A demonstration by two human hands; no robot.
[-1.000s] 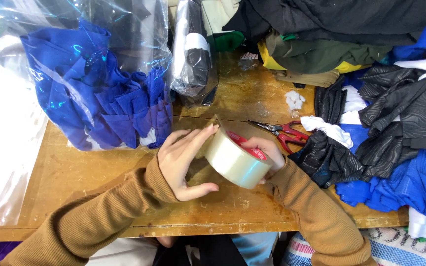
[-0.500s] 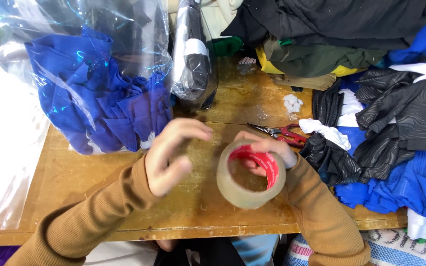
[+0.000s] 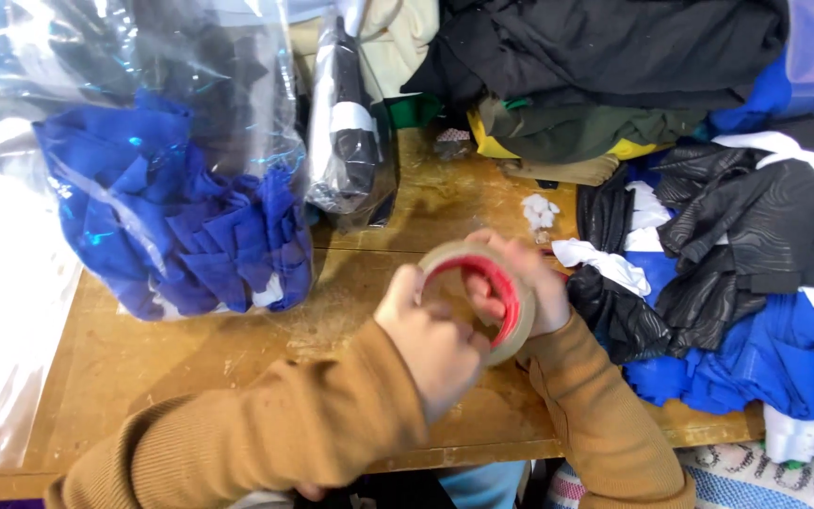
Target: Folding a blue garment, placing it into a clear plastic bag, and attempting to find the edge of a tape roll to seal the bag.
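Above the wooden table (image 3: 190, 368), head view: the tape roll (image 3: 482, 300) stands on edge between both hands, its open core facing the camera. Right hand (image 3: 520, 283) grips it through the core; left hand (image 3: 435, 344), equally near, pinches its near rim

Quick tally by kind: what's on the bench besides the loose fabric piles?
Tape roll, held in both the left hand and the right hand: 1
Clear bag of blue cloth: 1
Clear bag of dark cloth: 1
Small white clump: 1
Total: 4
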